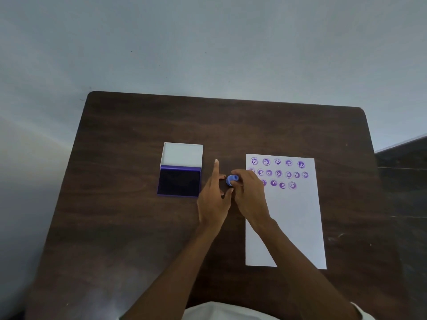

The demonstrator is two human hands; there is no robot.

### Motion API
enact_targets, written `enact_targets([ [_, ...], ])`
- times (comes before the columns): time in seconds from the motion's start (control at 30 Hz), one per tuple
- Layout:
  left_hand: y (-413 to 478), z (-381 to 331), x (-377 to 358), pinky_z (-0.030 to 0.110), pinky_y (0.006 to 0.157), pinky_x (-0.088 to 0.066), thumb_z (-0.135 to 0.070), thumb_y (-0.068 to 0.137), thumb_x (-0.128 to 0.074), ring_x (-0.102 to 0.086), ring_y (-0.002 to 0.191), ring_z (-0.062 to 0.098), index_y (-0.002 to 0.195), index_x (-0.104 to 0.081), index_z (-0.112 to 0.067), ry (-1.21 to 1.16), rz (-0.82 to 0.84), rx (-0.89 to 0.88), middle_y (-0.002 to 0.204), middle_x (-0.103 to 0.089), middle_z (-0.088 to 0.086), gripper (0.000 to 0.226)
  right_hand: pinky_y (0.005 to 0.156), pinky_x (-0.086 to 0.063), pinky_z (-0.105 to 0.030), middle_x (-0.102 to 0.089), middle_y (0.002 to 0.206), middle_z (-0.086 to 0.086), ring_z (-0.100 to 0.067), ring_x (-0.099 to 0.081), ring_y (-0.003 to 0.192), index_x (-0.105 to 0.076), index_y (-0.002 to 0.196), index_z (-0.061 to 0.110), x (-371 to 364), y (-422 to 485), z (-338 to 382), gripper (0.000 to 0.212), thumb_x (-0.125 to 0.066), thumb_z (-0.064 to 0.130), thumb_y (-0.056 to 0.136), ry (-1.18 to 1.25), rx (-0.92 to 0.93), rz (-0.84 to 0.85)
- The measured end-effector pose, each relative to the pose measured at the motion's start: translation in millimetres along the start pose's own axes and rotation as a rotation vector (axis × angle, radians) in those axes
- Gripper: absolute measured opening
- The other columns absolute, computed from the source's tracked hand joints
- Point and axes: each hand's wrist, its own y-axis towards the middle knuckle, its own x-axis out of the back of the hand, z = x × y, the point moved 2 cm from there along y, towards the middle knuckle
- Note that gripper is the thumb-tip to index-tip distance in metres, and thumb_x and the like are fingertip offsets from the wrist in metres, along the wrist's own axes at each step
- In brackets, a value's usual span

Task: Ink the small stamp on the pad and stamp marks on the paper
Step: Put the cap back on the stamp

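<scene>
We work at a dark wooden table (129,227), with everything set within easy reach across its middle. The white paper (291,227) lies on the right side, long edge toward us, so that our right arm can travel down it; its top third already carries three rows of purple smiley marks (278,173), the third row short, and the lower part is blank. The ink pad (179,182) sits well apart on the left with its white lid (182,154) folded back, dark surface exposed and ready (we judge the gap keeps ink off the sheet). Between pad and paper our hands meet. The right hand (248,192) is closed around the small blue stamp (231,180), which is tipped on its side just off the paper's left edge. The left hand (213,197) is mostly spread, forefinger pointing away from us, its other fingertips near the stamp, probably steadying or turning it before the next inking.
</scene>
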Motion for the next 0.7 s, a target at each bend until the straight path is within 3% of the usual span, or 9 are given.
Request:
enact_targets([
  [0.2,0,1,0,0.016,0.087,-0.039,-0.044,0.094,-0.062,-0.063,0.103,0.012,0.154,-0.026,-0.022,0.011,-0.009,-0.003,0.127,-0.067,0.003,0.073,0.106,-0.034,-0.03,-0.057,0.131,-0.017,-0.029,-0.054,0.116,-0.053,0.126,0.001,4,-5,9,0.038,-0.058,0.02,0.093,-0.131,0.067,0.024],
  [0.43,0,1,-3,0.017,0.088,-0.039,-0.04,0.093,-0.065,-0.065,0.108,0.017,0.154,-0.024,-0.023,0.039,-0.005,0.0,0.131,-0.065,0.003,0.076,0.109,-0.037,-0.037,-0.057,0.132,-0.018,-0.032,-0.055,0.117,-0.053,0.126,0.0,6,-9,14,0.038,-0.059,0.015,0.092,-0.273,0.157,0.082],
  [0.7,2,-6,2,0.02,0.092,-0.043,-0.032,0.094,-0.066,-0.064,0.112,0.017,0.156,-0.015,-0.026,0.102,0.049,0.02,0.135,-0.062,0.003,0.081,0.096,-0.05,-0.04,-0.067,0.114,-0.019,-0.033,-0.064,0.1,-0.063,0.116,0.0,6,-15,14,0.029,-0.06,0.016,0.092,-0.254,0.278,-0.032],
])
